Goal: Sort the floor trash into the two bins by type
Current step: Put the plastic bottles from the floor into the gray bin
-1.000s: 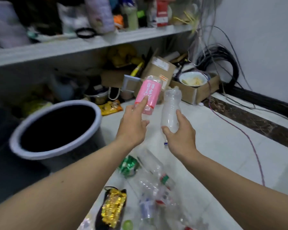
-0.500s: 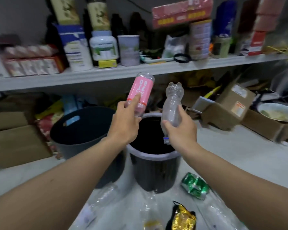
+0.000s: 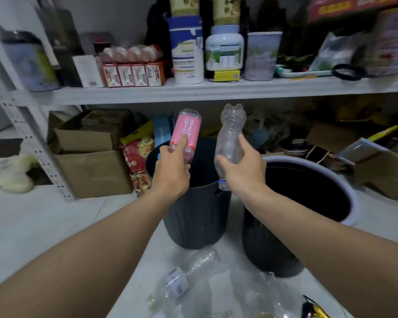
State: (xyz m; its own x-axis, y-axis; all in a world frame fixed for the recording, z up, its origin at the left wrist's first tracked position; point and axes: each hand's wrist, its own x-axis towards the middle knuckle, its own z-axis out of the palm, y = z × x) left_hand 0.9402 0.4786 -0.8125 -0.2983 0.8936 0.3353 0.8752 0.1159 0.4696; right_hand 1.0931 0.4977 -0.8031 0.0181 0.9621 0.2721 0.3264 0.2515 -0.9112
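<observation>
Head view: the left grip grasps a pink-labelled bottle by its lower part, thumb laid along the label. The bottle is held base up, and the white print on the pink is inverted and too blurred to read. The right grip is curled round a clear bottle, also base up, its blue-ringed neck pointing down. Both bottles hang over the dark bin, the clear one above its right rim, beside the pale-rimmed bin. On the floor in front lie a crushed bottle with a pale label and a gold-and-black wrapper. Behind, the shelf carries a white jar with a green label and a row of red cartons, their writing illegible.
</observation>
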